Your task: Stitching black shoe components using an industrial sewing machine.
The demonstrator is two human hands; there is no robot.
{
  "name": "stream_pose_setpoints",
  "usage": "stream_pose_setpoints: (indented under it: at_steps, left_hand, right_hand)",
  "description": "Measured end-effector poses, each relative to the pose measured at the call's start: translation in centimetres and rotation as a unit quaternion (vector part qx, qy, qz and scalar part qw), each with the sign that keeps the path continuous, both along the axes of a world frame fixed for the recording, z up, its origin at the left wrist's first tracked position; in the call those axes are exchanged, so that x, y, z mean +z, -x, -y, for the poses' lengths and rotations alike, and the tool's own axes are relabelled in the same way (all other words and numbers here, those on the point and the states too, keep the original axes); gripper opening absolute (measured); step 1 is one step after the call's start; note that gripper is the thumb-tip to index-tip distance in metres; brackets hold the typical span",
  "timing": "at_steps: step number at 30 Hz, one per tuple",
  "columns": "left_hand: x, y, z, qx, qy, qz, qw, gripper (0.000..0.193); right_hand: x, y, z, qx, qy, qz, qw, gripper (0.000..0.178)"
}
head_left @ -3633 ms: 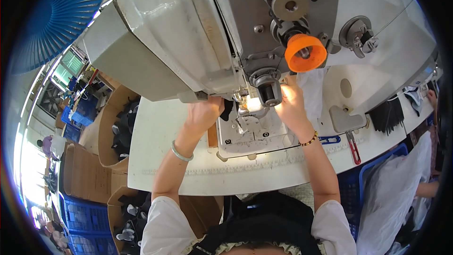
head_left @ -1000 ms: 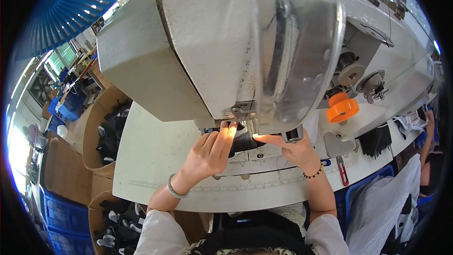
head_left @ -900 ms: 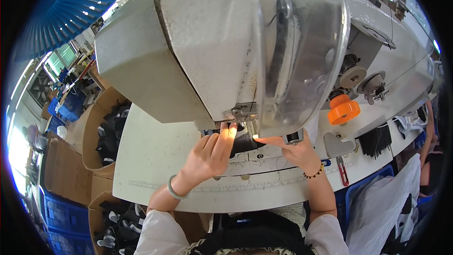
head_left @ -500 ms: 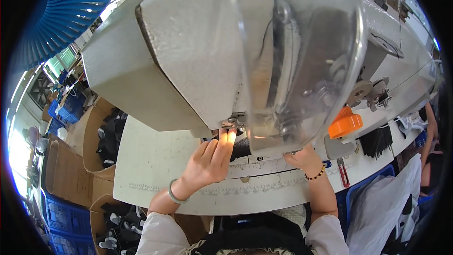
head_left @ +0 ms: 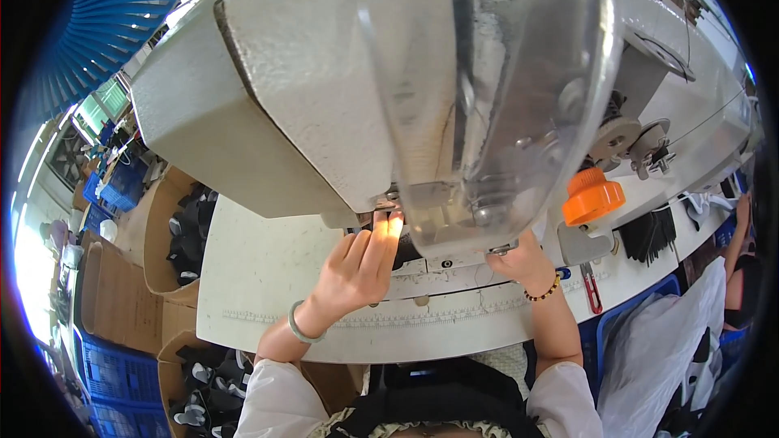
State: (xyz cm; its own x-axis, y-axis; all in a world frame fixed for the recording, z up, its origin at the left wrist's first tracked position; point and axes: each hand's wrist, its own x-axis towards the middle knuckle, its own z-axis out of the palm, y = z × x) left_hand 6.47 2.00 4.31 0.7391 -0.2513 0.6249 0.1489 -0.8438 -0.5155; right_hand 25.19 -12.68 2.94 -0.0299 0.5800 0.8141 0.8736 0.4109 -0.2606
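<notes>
**Two hands under one sewing machine head**

One large grey-white sewing machine (head_left: 324, 97) fills the upper part of the view, with one clear plastic guard (head_left: 503, 89) bulging in front of its head. One orange knob (head_left: 592, 196) sticks out on the machine's right side, just beside two round metal tension discs (head_left: 629, 142).

The left hand (head_left: 357, 272) lies on the white table (head_left: 260, 276), fingers stretched out straight and close together, their tips lit bright at the needle area under the machine head. They press on a dark piece of material (head_left: 403, 250) that lies there, mostly hidden by the guard; what it is cannot be told. One pale green bangle (head_left: 295, 326) circles the left wrist.

The right hand (head_left: 519, 259) is tucked under the lower edge of the guard, so only its back and wrist show; whether its fingers are spread or closed on anything cannot be told. One dark bead bracelet (head_left: 542, 292) sits on that wrist.

One printed ruler strip (head_left: 454, 312) runs along the table's near edge. One red-handled tool (head_left: 591, 288) lies on the table to the right of the right forearm. To the left of the table stand open cardboard boxes (head_left: 174, 231) holding dark pieces, with blue crates (head_left: 114, 373) lower down. One other person's arm (head_left: 740, 227) shows at the far right edge.
</notes>
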Motion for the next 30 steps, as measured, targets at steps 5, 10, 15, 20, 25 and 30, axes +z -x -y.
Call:
stream_pose_setpoints:
  at_steps: [5,10,15,20,25,30]
  left_hand:
    - [-0.2,-0.3,-0.1,-0.007,-0.007,0.011,1.000,0.035]
    - [-0.5,-0.4,-0.5,-0.013,0.013,0.032,0.999,0.036]
    - [-0.9,-0.8,-1.0,-0.043,0.053,0.037,0.997,0.028]
    - [-1.1,-0.6,-0.8,-0.028,0.058,0.051,0.997,0.021]
    - [-0.8,-1.0,-0.7,-0.033,0.047,0.074,0.996,0.021]
    - [-0.9,-0.9,-0.4,-0.029,0.053,0.064,0.996,0.022]
  right_hand:
    - [0.1,-0.1,0.2,0.009,0.010,-0.022,1.000,0.032]
    - [-0.3,-0.4,-0.2,0.017,0.004,-0.001,1.000,0.038]
    - [-2.0,-0.9,-0.2,0.037,0.049,-0.054,0.997,0.042]
    - [-0.8,-0.5,-0.5,-0.014,0.004,0.040,0.999,0.035]
    - [-0.6,-1.0,-0.6,-0.018,-0.030,0.081,0.996,0.038]
    - [-1.1,-1.9,-0.8,0.022,-0.059,0.102,0.993,0.057]
